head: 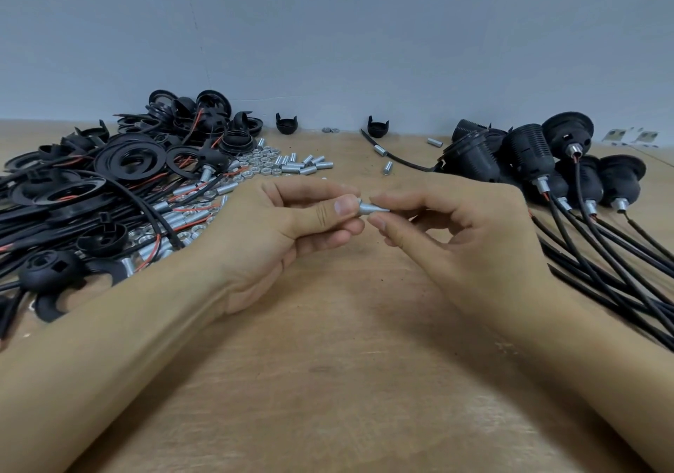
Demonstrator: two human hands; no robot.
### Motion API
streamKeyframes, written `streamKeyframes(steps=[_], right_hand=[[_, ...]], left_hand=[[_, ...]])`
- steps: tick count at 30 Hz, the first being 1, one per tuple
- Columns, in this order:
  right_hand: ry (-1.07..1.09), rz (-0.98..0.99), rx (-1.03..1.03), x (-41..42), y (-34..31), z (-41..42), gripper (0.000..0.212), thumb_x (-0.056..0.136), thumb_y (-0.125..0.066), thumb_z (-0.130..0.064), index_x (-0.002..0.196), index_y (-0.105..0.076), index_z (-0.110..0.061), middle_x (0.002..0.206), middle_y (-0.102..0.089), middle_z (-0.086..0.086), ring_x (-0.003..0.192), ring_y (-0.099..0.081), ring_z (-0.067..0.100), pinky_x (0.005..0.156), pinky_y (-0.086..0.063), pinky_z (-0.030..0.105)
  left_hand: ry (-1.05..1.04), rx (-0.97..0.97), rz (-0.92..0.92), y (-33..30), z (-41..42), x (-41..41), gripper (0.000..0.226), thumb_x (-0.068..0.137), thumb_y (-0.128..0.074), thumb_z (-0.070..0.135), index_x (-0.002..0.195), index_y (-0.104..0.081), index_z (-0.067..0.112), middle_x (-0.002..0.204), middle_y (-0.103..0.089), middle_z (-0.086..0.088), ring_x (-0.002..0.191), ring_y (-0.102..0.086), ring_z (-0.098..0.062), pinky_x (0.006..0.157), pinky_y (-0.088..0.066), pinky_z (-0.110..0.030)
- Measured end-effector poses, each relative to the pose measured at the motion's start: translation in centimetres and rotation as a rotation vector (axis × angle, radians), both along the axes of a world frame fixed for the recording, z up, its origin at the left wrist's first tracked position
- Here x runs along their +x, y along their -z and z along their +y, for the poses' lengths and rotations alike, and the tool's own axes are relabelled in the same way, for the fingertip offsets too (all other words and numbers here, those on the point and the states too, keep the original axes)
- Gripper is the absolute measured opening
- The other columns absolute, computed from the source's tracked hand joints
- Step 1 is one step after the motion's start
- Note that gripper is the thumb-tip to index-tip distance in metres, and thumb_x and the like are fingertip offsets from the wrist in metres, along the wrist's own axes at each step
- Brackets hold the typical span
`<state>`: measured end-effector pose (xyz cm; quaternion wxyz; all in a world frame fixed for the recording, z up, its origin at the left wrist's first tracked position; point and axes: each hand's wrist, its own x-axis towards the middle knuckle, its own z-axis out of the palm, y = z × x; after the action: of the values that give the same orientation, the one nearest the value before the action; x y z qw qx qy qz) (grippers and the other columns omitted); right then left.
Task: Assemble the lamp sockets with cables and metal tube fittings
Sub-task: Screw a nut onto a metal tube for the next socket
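A short silver metal tube fitting [369, 208] hangs above the middle of the wooden table [339, 345], held between both hands. My left hand [288, 231] pinches its left end with thumb and fingers; a nut may sit there, but I cannot tell. My right hand [456, 231] pinches the right end with thumb and forefinger. Loose silver tubes [306, 164] and hex nuts [260, 160] lie behind my left hand.
A heap of black socket rings, caps and cables [109, 188] fills the left. Assembled black sockets [529, 158] with cables trailing toward me lie at the right. Two black caps [286, 123] and a cable with a tube [381, 151] sit near the grey wall.
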<state>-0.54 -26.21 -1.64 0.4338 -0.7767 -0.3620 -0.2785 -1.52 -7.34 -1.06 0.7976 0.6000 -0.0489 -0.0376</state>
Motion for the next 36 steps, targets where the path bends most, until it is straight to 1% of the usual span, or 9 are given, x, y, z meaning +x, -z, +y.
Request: streamKeyframes(steps=[6,8,12,19,21,24,28,32,36], right_hand=[[0.080,-0.383,-0.160,0.36,0.46,-0.17,0.007,0.086,-0.073,-0.003,0.081,-0.075,0.002,0.082,-0.073,0.010,0.071,-0.070,0.024,0.060,-0.054,0.036],[0.059,-0.297,-0.126,0.29,0.46,-0.14,0.002,0.085,-0.075,-0.005,0.086,-0.076,-0.003,0.082,-0.074,0.004,0.070,-0.070,0.018,0.061,-0.055,0.034],[0.003,-0.017,0.023,-0.05,0.39,-0.01,0.018,0.085,-0.074,-0.015,0.102,-0.072,-0.019,0.083,-0.068,-0.018,0.070,-0.069,0.005,0.061,-0.057,0.030],[0.085,-0.397,-0.180,0.52,0.56,-0.22,0.009,0.086,-0.074,-0.003,0.079,-0.073,0.003,0.076,-0.071,0.013,0.065,-0.068,0.026,0.057,-0.053,0.037],[0.060,-0.330,-0.162,0.55,0.58,-0.21,0.007,0.086,-0.074,-0.005,0.083,-0.074,0.001,0.078,-0.073,0.010,0.067,-0.069,0.022,0.058,-0.055,0.036],[-0.010,-0.047,-0.055,0.39,0.39,-0.35,0.011,0.085,-0.074,-0.008,0.095,-0.075,-0.007,0.081,-0.074,0.000,0.068,-0.069,0.009,0.061,-0.057,0.029],[-0.082,0.229,0.090,0.33,0.42,-0.48,0.016,0.083,-0.075,-0.012,0.098,-0.074,-0.008,0.079,-0.074,0.004,0.067,-0.072,0.014,0.063,-0.060,0.032],[-0.053,0.145,0.015,0.23,0.40,-0.25,0.012,0.085,-0.074,-0.015,0.096,-0.075,-0.011,0.074,-0.073,0.002,0.064,-0.070,0.014,0.059,-0.058,0.033],[-0.071,0.294,0.096,0.01,0.19,-0.17,0.009,0.086,-0.070,-0.022,0.085,-0.074,-0.014,0.067,-0.070,0.001,0.058,-0.069,0.015,0.055,-0.059,0.029]], left_hand=[[0.027,0.029,-0.036,0.00,-0.10,-0.09,0.035,0.061,-0.076,0.021,0.089,-0.077,0.001,0.079,-0.074,-0.010,0.065,-0.068,-0.012,0.063,-0.055,-0.018],[0.042,0.029,-0.038,-0.01,-0.04,-0.14,0.030,0.066,-0.073,0.017,0.090,-0.076,0.000,0.083,-0.075,-0.013,0.070,-0.071,-0.014,0.065,-0.056,-0.019],[0.070,0.000,-0.050,-0.25,0.20,-0.25,0.023,0.069,-0.070,0.009,0.090,-0.077,0.002,0.091,-0.076,-0.015,0.084,-0.074,-0.020,0.071,-0.058,-0.021],[0.037,0.084,-0.077,-0.26,-0.03,-0.31,0.029,0.069,-0.071,0.016,0.092,-0.075,0.000,0.087,-0.075,-0.016,0.076,-0.074,-0.019,0.067,-0.058,-0.020],[0.037,0.127,-0.088,-0.22,-0.03,-0.36,0.031,0.072,-0.069,0.018,0.095,-0.073,-0.002,0.087,-0.075,-0.019,0.074,-0.074,-0.020,0.066,-0.058,-0.020],[0.038,0.135,-0.120,-0.05,0.04,-0.42,0.030,0.074,-0.069,0.015,0.099,-0.074,-0.001,0.093,-0.075,-0.021,0.083,-0.075,-0.025,0.072,-0.059,-0.024],[0.003,0.140,-0.159,0.23,0.06,-0.33,0.028,0.071,-0.071,0.013,0.097,-0.076,0.003,0.094,-0.075,-0.021,0.088,-0.073,-0.027,0.078,-0.058,-0.027],[0.006,0.140,-0.183,0.37,0.13,-0.16,0.026,0.070,-0.072,0.014,0.095,-0.077,0.007,0.092,-0.076,-0.017,0.087,-0.074,-0.025,0.078,-0.058,-0.026],[-0.021,0.227,-0.285,0.47,0.04,-0.31,0.024,0.071,-0.073,0.010,0.094,-0.077,0.015,0.090,-0.077,-0.008,0.087,-0.074,-0.019,0.078,-0.057,-0.023]])
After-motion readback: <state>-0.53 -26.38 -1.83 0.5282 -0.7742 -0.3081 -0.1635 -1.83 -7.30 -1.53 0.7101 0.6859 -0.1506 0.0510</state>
